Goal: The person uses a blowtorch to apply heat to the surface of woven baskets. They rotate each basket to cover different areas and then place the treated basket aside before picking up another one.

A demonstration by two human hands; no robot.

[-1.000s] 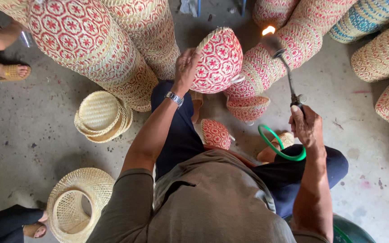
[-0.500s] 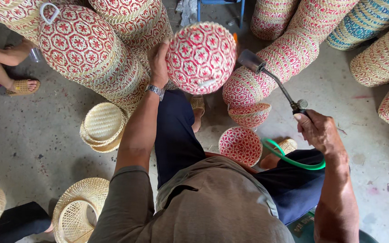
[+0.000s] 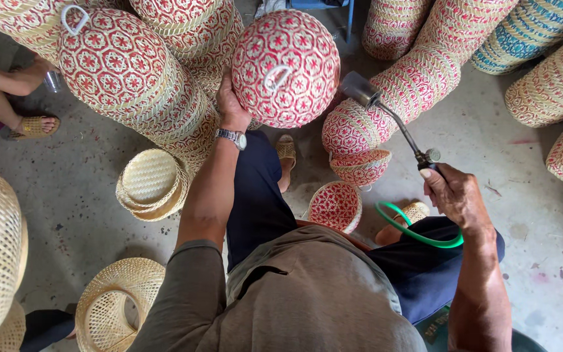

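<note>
Stacks: tall stacks of red-and-cream woven baskets (image 3: 131, 72) lay tipped across the top of the view, more of them (image 3: 425, 72) at upper right, one blue-and-cream stack (image 3: 522, 32) at the far corner.
Floor: bare concrete floor (image 3: 535, 215), stained.
Plain baskets: undyed straw baskets (image 3: 151, 186) sat nested to the left of the person's left arm; an open-weave one (image 3: 109, 306) lay lower left.
Held basket: round red-and-cream domed basket (image 3: 286, 68) with a small white loop on its face — raised off the floor, top centre, just beside the torch nozzle but not touching it.
Small baskets: red bowl-shaped basket (image 3: 335, 205) on the floor between the knees; two more nested (image 3: 361, 166) just above it.
Torch: metal gas torch (image 3: 389, 117), bent neck, nozzle aimed toward the held basket's right edge; no flame could be made out.
Hose: green hose (image 3: 418, 231) looped below the torch handle.
Left hand: left hand (image 3: 229, 104) was curled around the held basket's left rim, fingers closed on it, mostly hidden behind.
Right hand: right hand (image 3: 454, 195) was closed around the torch handle.
Bystander: another person's sandalled foot (image 3: 34, 127) at far left, well apart.
Step (judged): basket presented to the torch — likely singeing stray fibres.
Next move needs: nozzle kept just off the weave, basket turned steadily so no spot scorches.
</note>
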